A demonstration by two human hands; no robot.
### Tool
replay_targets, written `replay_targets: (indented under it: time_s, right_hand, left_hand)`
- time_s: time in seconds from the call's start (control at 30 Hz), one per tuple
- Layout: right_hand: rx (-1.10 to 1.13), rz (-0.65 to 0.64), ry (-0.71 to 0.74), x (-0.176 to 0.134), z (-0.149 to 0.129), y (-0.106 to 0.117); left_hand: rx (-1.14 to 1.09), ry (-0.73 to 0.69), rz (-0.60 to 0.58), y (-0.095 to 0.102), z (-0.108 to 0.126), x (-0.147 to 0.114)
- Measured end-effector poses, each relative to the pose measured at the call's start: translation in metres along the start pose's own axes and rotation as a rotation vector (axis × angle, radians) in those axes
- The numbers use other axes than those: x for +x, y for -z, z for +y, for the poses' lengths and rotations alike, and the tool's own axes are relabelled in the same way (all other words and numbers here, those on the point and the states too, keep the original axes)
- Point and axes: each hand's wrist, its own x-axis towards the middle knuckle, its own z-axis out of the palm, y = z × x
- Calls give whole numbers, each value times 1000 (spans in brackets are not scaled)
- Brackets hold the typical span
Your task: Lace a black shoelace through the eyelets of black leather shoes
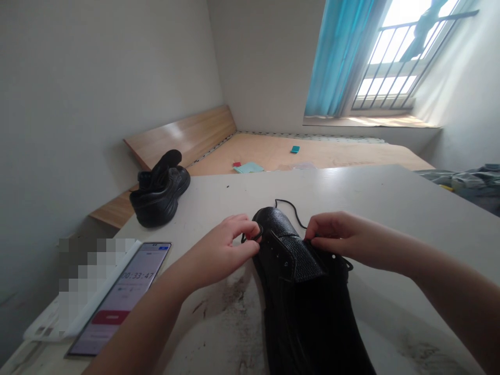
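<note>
A black leather shoe [308,312] lies on the white table with its toe pointing away from me and its tongue [299,255] showing between the eyelet flaps. My left hand [234,242] is at the shoe's left side near the toe, thumb and index finger pinched on a black shoelace [255,236]. On the opposite side, my right hand [330,234] has its fingers closed at the right eyelet flap; what they pinch is mostly hidden. From near that hand a loose lace end [291,204] curves over the table beyond the toe.
A second black shoe [160,192] stands at the table's far left. A phone [127,291] showing a timer lies at the near left, beside a partly blurred white object. Behind the table [351,192] is a bed board [339,151] with small cloths on it.
</note>
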Motion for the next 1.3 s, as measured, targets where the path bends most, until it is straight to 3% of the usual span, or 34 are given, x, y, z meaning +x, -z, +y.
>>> replay_targets:
  time_s: [0.1, 0.23, 0.4, 0.57, 0.73, 0.8, 0.9, 1.0, 1.17, 1.3]
  right_hand:
    - [-5, 9, 8, 0, 1, -2]
    - [-33, 34, 6, -1, -1, -4]
    - [-83, 65, -21, -3, -7, -10]
    - [-122, 272, 120, -6, -15, -20]
    - [420, 264, 367, -7, -19, -18]
    - [601, 324, 403, -9, -21, -13]
    - [645, 479, 479, -13, -25, -4]
    - [361, 579, 512, -17, -34, 0]
    - [-469, 227, 313, -6, -60, -18]
    - [-841, 99, 266, 13, -77, -37]
  left_hand:
    - [-12, -15, 44, -2, 0, 1]
    - [49, -41, -6, -2, 0, 1]
    - [76, -67, 14, -1, -2, -1]
    - [116, 6, 20, 7, -7, 0]
    - [165, 36, -58, 12, -11, 1]
    - [173, 35, -95, 13, -11, 0]
    - [191, 10, -122, 12, -9, -2]
    - [204, -34, -128, 10, -7, -3]
    - [230, -63, -133, 5, -6, -1]
    - [228, -77, -133, 5, -9, 0]
